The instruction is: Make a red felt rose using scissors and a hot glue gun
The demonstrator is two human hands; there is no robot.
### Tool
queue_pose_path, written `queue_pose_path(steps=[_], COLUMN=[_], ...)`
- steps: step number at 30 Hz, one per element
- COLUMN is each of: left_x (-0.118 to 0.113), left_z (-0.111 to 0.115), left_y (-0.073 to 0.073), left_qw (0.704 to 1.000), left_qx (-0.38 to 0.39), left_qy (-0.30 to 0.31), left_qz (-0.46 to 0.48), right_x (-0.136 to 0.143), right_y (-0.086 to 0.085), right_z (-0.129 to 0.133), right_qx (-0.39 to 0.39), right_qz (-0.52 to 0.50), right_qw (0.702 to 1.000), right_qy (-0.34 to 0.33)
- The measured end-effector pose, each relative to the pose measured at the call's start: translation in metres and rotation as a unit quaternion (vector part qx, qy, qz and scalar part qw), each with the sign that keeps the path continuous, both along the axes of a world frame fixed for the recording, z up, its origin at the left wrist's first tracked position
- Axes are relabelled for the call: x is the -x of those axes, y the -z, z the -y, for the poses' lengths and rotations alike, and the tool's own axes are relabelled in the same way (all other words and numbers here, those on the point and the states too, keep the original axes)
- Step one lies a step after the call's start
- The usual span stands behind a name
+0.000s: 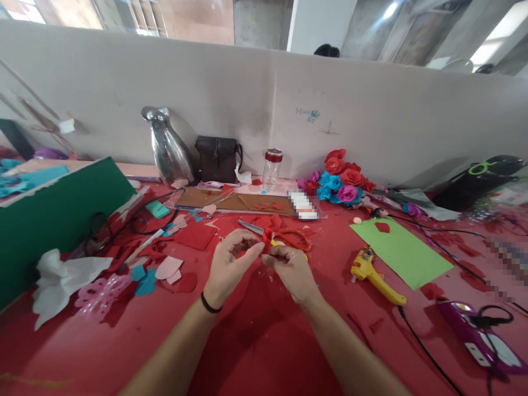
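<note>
A small red paper flower (268,237) is pinched between my two hands above the middle of the red table. My left hand (233,261) holds its left side with thumb and fingers, a dark band round the wrist. My right hand (291,269) grips the flower low down from the right, fingertips closed. Just behind the hands lie scissors with orange handles (295,238), their blades pointing left. Red paper pieces (196,235) lie around them. Over to the right, a yellow glue gun (377,278) rests near a light green sheet (406,253).
A steel jug (167,146), a dark bag (217,158), a glass jar (272,166) and paper flowers (340,179) stand along the back wall. At left is a green board (66,220); at right, a purple power strip (480,335) with cables.
</note>
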State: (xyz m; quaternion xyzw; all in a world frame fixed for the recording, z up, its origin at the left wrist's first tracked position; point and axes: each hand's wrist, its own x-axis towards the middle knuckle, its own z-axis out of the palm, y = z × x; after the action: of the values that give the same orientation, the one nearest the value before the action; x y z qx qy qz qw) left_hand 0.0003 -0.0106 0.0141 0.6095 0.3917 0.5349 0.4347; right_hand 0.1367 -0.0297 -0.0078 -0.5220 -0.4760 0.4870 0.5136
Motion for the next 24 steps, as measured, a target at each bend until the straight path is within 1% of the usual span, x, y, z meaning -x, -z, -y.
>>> queue_pose_path(steps=[6,9,13,16,20,24], left_x=[-0.0048,-0.0045,-0.0030,-0.0030,-0.0034,-0.0032], left_z=[0.0049,0.0038,0.0003,-0.0008,0.0002,0.0009], left_y=[-0.0041,-0.0032,-0.0006,-0.0005,-0.0028,-0.0034], left_qw=[0.999,0.998,0.989,0.985,0.990,0.994], left_qx=[0.017,0.054,0.120,0.138,0.122,0.100], left_qy=[-0.022,-0.013,0.014,0.020,0.013,-0.008], left_qz=[-0.026,0.010,0.087,0.097,0.076,0.032], right_x=[0.0017,0.0028,0.0031,0.0027,0.0023,0.0015], right_y=[0.0000,-0.0025,-0.0072,-0.0080,-0.0067,-0.0051], right_z=[0.0007,0.0011,0.0012,0.0009,0.0010,0.0012], right_qx=[0.019,0.024,0.033,0.043,0.043,0.007], right_qz=[-0.039,-0.061,-0.141,-0.163,-0.125,-0.031], right_qw=[0.999,0.998,0.989,0.985,0.990,0.999], right_qy=[-0.002,0.005,-0.018,-0.029,-0.041,-0.023])
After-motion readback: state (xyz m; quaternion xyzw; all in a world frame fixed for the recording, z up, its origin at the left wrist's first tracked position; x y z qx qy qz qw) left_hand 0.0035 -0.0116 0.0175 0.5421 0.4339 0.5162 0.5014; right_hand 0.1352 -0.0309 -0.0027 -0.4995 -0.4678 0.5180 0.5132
